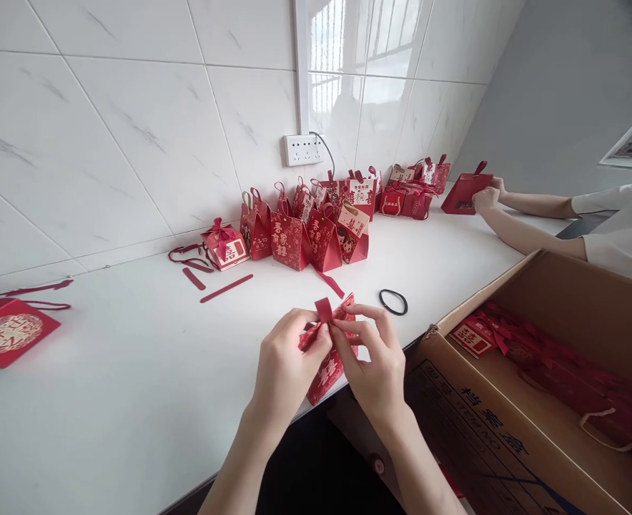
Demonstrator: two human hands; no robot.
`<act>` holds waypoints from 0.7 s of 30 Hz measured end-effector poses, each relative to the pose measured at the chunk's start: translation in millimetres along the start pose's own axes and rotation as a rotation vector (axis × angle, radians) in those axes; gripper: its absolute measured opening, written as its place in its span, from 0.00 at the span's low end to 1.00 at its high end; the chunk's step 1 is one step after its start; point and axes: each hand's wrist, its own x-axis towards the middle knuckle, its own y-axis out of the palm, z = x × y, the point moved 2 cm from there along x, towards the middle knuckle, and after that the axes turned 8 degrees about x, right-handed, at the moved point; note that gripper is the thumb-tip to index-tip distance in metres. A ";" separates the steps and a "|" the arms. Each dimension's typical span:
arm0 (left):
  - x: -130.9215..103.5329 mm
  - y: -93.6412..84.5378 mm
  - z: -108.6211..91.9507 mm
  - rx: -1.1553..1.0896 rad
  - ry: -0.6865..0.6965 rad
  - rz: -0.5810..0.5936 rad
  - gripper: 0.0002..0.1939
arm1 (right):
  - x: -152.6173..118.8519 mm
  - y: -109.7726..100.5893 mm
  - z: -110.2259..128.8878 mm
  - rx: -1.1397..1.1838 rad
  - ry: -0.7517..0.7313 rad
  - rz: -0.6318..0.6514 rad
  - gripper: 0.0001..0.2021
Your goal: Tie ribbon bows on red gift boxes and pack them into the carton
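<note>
A red gift box [331,372] with gold print stands at the front edge of the white table, between my hands. From its top rises a loop of red ribbon [324,309]. My left hand [292,357] pinches the base of the ribbon from the left, thumb and fingers closed. My right hand [372,354] meets it from the right, its thumb and index finger pinched at the same spot. The fingers hide part of the box top and the ribbon's lower end.
Several red gift boxes [289,239] are grouped along the tiled wall. Loose red strips [226,288] and a black band [393,302] lie on the table [134,400]. A cardboard carton [471,422] stands at right. Beyond it, another person's hands [487,199] hold a red box [463,194].
</note>
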 end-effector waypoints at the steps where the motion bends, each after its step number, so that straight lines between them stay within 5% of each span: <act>1: 0.0 0.1 0.1 -0.027 -0.006 0.013 0.05 | -0.8 0.0 1.0 -0.018 -0.025 -0.005 0.06; 12: -0.9 0.1 1.9 -0.133 0.028 0.045 0.07 | 5.4 -3.0 4.7 0.050 0.085 0.067 0.04; 21: -1.0 -2.2 2.0 -0.028 0.132 -0.020 0.07 | 1.8 7.0 5.3 0.032 -0.006 -0.006 0.05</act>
